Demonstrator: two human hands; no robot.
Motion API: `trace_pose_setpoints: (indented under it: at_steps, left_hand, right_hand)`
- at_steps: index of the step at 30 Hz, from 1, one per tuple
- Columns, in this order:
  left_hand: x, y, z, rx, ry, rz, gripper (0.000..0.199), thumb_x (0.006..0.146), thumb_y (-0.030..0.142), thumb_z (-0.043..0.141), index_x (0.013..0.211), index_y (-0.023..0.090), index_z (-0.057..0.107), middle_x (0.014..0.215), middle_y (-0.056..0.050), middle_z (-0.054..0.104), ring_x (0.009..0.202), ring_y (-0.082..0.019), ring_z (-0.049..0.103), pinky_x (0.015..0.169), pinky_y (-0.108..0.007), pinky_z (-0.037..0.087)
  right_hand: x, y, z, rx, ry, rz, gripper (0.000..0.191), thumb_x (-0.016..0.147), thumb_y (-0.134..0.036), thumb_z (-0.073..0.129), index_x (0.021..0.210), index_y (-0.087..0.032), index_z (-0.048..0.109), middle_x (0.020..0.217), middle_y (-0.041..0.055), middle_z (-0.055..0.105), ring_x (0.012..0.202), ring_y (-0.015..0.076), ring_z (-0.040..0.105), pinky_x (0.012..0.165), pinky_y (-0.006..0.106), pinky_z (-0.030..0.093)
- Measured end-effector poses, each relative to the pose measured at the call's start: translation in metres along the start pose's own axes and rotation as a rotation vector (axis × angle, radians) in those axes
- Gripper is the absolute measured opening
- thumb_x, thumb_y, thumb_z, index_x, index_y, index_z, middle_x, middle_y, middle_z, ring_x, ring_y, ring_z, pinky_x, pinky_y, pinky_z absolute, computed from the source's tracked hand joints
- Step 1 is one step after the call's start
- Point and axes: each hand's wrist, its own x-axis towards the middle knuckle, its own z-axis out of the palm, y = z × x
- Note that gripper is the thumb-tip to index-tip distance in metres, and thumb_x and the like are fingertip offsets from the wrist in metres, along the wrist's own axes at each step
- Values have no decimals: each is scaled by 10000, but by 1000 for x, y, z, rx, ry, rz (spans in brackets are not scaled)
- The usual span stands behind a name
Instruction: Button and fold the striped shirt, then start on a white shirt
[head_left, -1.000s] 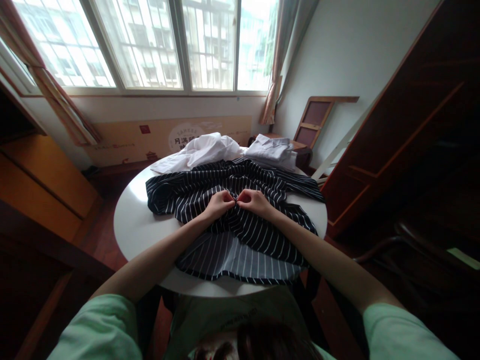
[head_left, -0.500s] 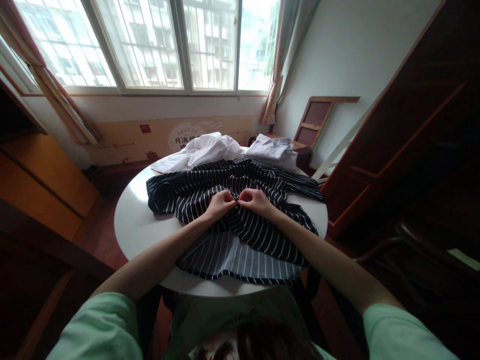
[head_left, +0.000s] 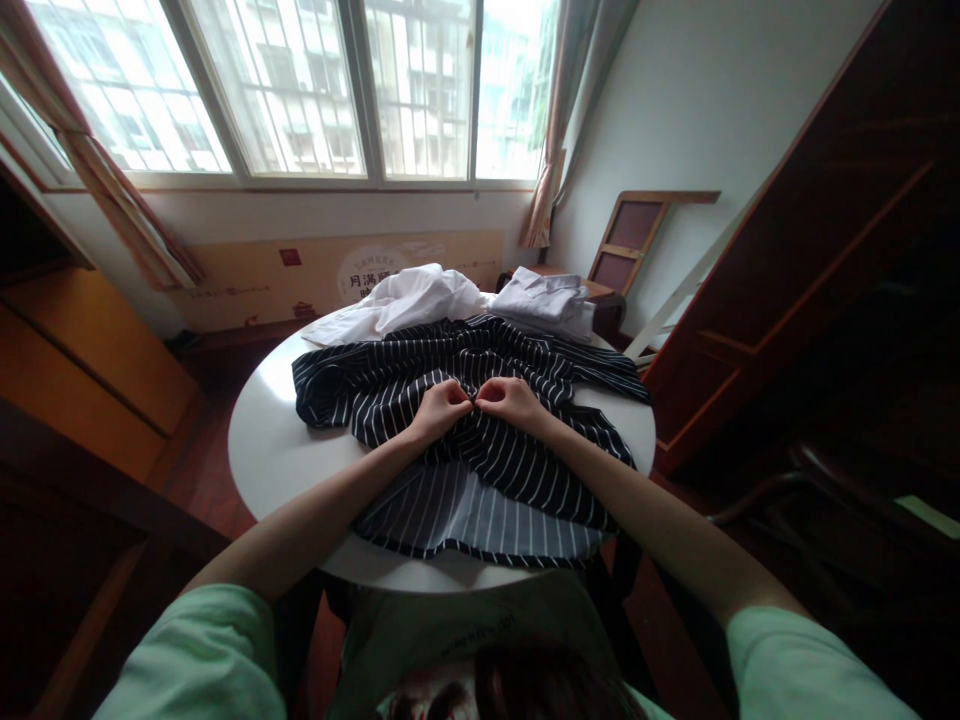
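Observation:
A black shirt with white stripes point(head_left: 525, 470) lies spread and rumpled over the round white table point(head_left: 266, 450), its lighter inside showing near the front hem. At the middle of its front, my left hand point(head_left: 442, 408) pinches the cloth between thumb and fingers. My right hand point(head_left: 510, 402) does the same just to the right, the fingertips of both hands almost meeting. Whatever small part of the shirt lies between the fingertips is too small to make out. One sleeve lies toward the left, the other toward the right edge.
Behind the striped shirt lies a loose white garment point(head_left: 427, 300), and beside it a folded pale shirt point(head_left: 544, 300). A long printed box point(head_left: 255, 270) stands under the window. Wooden furniture point(head_left: 97, 370) is on the left, a dark wooden door point(head_left: 750, 300) on the right.

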Motion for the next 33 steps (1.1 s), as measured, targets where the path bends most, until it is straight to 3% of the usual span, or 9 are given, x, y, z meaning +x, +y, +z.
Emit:
trace_pose_setpoints:
  at_steps: [33]
  left_hand:
    - [2, -4, 2, 4, -34, -51, 137, 625, 266, 597, 601, 139, 550, 567, 18, 538, 552, -101, 493, 520, -216, 368]
  right_hand:
    - [-3, 0, 5, -132, 17, -78, 9, 648, -146, 596, 647, -140, 603, 595, -2, 593, 548, 90, 523, 556, 203, 392]
